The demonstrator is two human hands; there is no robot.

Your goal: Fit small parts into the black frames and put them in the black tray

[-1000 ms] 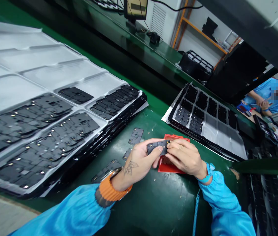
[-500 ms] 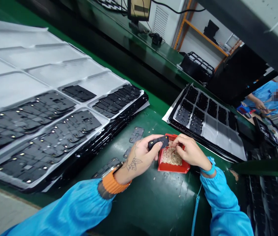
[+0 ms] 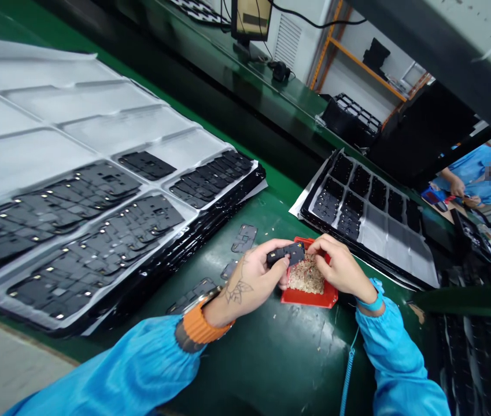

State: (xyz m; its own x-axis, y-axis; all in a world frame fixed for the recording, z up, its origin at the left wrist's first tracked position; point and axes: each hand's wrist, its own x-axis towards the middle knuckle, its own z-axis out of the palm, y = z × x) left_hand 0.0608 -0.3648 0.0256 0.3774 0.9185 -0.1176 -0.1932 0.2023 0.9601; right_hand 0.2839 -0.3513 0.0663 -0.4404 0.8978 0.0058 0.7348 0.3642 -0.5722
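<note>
My left hand point(image 3: 249, 278) is closed around one end of a thin black plastic plate point(image 3: 294, 254) with cut-outs and small gold-coloured spots. The plate is tilted above the left side of a red scoop-shaped tray point(image 3: 309, 300). Many tiny beige pieces point(image 3: 308, 278) lie heaped in that tray. Over its far right part, close to the plate's free end, my right hand point(image 3: 341, 267) has thumb and forefinger pinched together. Anything between those fingertips is too small to make out. Several similar black plates point(image 3: 244, 238) rest on the green table beyond and beside my left wrist.
At left, a large white-lined tray point(image 3: 110, 124) holds rows of overlapping black plates. Another compartmented tray point(image 3: 384, 231) with black parts stands at right. A blue coiled cord point(image 3: 348, 372) runs down from my right wristband. A co-worker in blue point(image 3: 473, 173) sits far right.
The black plate has turned slightly, showing more of its face, and sits a little nearer my right fingers. My right hand stays pinched over the red tray. The whole view has shifted slightly.
</note>
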